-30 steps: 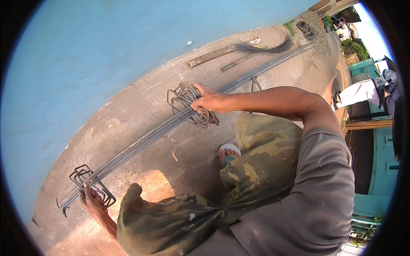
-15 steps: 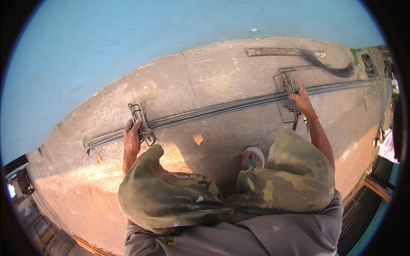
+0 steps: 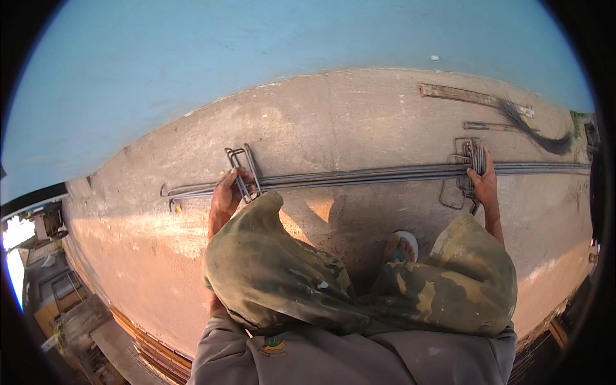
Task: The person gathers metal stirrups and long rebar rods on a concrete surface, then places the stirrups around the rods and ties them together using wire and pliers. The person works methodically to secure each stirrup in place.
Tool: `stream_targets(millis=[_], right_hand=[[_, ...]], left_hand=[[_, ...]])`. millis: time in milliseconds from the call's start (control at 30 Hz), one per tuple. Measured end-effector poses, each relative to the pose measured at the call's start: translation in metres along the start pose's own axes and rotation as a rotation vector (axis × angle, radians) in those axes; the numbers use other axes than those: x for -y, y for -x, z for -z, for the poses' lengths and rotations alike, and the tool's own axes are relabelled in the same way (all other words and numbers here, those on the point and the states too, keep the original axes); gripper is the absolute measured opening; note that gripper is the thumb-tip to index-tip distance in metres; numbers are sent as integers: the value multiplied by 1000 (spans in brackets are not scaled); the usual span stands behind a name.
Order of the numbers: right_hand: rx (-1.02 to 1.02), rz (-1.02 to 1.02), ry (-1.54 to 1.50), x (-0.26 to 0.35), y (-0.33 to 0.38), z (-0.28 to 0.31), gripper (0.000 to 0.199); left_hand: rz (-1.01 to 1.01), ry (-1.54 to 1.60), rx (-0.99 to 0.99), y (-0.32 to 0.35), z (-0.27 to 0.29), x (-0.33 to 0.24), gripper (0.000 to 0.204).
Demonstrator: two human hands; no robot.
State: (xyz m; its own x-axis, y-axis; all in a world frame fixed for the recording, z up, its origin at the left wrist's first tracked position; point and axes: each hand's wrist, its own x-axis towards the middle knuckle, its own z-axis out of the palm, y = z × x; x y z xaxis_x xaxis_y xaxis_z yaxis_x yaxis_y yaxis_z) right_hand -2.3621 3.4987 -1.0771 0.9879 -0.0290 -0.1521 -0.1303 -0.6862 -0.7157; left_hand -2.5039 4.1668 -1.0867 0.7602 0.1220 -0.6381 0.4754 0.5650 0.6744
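A bundle of long steel reinforcing bars (image 3: pixel 359 176) lies across the ground in front of me, with bent ends at the left. Near that end my left hand (image 3: pixel 226 192) is closed around a few rectangular wire stirrups (image 3: pixel 249 163), which stand tilted around the bars. Farther right, my right hand (image 3: pixel 484 183) grips a thicker bunch of stirrups (image 3: pixel 471 154), fingers on its right side and thumb on the near left. Some loops of this bunch splay out to the left. The bars appear to run through both groups; my fingers partly hide where they cross.
A blue wall (image 3: pixel 289 38) borders the concrete ground (image 3: pixel 295 122) on the far side. At the far right lie a wooden plank (image 3: pixel 455 94), a short bar (image 3: pixel 487 126) and a bundle of thin dark wire (image 3: pixel 545 138). My sandalled foot (image 3: pixel 403 247) is close to the bars.
The view has turned, so the bars now look more level and everything sits farther right. Both hands keep their grip on the stirrups, with little clear movement along the bars.
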Motion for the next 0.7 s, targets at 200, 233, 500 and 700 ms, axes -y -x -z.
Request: stream_targets(millis=[200,233,500,700], right_hand=[[-225,-158,90,-1,-10,26,67],[-262,-236,72,-5,-15,33,64],[-497,-25,549,-22,-118,70,39],[-509,-198,644,-88,-153,122,34]], left_hand=[[44,222,-54,38,-50,-6,24],[38,278,-133,44,-59,-5,24],[-21,-28,-224,34,-93,-19,16],[-73,-304,-423,21,-48,-6,22]])
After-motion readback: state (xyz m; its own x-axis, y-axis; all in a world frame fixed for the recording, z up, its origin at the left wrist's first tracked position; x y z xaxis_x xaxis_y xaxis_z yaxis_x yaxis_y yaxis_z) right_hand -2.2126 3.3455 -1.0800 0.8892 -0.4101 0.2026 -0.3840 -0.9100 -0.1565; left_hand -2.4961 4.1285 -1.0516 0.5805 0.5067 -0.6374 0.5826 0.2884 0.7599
